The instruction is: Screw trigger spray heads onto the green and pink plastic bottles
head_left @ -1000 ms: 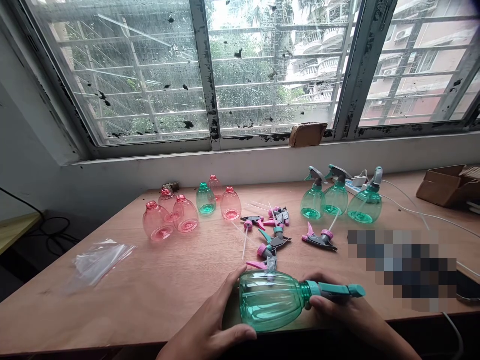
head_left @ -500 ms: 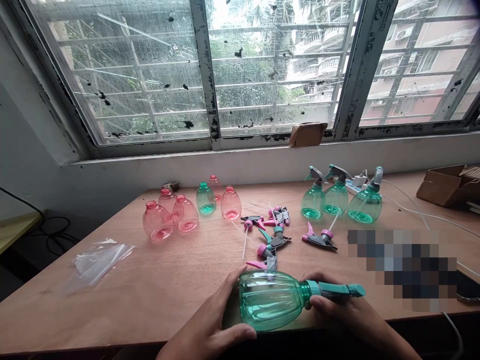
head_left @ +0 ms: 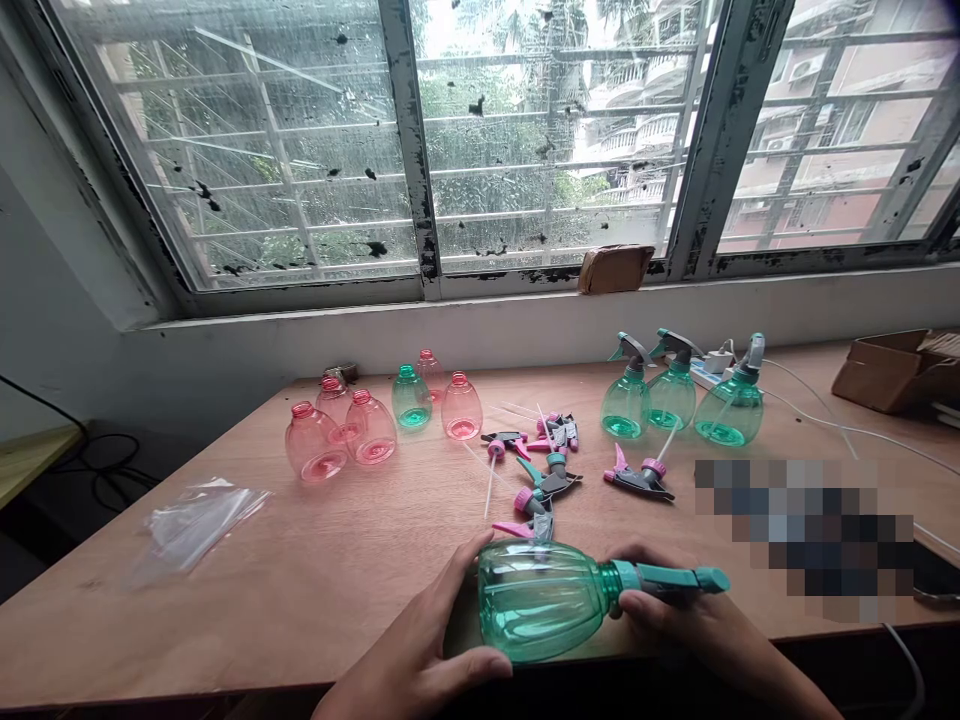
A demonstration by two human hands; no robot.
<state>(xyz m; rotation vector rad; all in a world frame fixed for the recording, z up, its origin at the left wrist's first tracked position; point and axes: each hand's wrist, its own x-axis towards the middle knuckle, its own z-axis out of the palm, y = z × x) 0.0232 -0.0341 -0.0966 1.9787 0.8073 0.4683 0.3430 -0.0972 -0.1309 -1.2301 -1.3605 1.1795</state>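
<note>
A clear green spray bottle (head_left: 541, 600) lies sideways between my hands above the table's front edge, its base to the left. My left hand (head_left: 450, 625) is closed around the base end, thumb below and fingers behind. At the neck, my right hand (head_left: 664, 610) grips the bottle where the green-and-grey spray head (head_left: 671, 580) joins it, thumb on the near side. Just beyond the bottle lie several loose spray heads, among them a grey one with a green collar (head_left: 555, 475) and a pink-and-grey one (head_left: 641, 478).
Several pink bottles (head_left: 373, 428) without heads and a green one (head_left: 412, 398) stand at the back left. Green bottles with heads (head_left: 729, 410) stand at the back right, near a power strip (head_left: 705, 374). Plastic bags (head_left: 199, 525) lie left, a cardboard box (head_left: 889, 372) right.
</note>
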